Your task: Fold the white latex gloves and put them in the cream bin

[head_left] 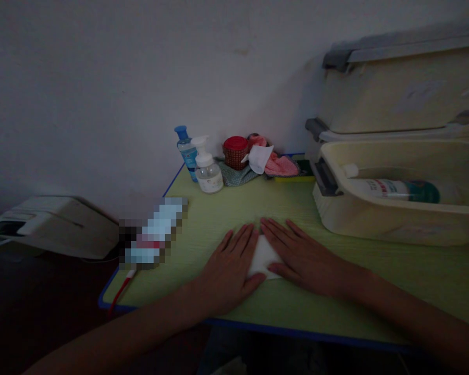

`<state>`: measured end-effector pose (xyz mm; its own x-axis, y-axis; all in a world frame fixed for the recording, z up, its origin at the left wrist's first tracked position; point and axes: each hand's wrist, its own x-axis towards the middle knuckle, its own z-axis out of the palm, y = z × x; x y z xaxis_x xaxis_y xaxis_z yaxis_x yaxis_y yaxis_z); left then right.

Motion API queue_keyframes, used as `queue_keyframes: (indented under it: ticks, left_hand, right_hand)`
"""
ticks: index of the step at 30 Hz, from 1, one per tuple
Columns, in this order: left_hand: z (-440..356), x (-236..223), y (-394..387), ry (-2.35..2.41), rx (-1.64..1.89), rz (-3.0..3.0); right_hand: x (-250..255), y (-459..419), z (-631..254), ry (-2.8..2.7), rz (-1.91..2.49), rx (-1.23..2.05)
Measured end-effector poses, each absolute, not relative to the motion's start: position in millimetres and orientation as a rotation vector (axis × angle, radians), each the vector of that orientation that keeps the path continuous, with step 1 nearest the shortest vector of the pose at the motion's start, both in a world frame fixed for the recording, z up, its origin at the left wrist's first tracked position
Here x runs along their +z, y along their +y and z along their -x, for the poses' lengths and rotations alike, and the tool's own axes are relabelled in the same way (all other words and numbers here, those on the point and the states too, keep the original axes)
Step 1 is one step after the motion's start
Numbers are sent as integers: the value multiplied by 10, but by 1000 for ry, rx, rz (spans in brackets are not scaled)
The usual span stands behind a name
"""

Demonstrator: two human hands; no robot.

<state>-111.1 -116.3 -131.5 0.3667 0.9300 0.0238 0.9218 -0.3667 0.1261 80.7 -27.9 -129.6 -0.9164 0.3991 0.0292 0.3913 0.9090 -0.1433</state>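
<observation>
Both of my hands lie flat on a small white folded sheet (262,258) on the green table (355,291). My left hand (229,271) covers its left side, fingers stretched out and together. My right hand (300,255) presses on its right side, fingers spread and flat, thumb along the sheet's lower edge. Only a wedge of the sheet shows between the two hands.
At the back stand a blue bottle (186,151), a clear pump bottle (207,167), a red-lidded basket (235,152), white tissue (260,158) and a pink cloth (281,165). A cream tub (394,219) holding a lying bottle (391,188) fills the right. A blurred-out item (153,233) lies left.
</observation>
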Motion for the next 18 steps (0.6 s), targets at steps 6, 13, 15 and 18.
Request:
queue_keyframes:
  ticks: [6, 13, 15, 18]
  left_hand:
    - [1160, -1298, -1155, 1625, 221, -2422]
    - [1327, -1203, -1133, 1494, 488, -1976]
    - [1365, -1192, -1119, 1462, 519, -1905]
    - [1393, -1196, -1093, 1421, 510, -1876]
  right_hand:
    - [-1206, -213, -863, -3037, 591, 444]
    - [-1100, -97, -916, -2779, 651, 932]
    - [-1089, -87, -916, -2703, 719, 1018]
    - [-1083, -89, -909, -2687, 763, 1063]
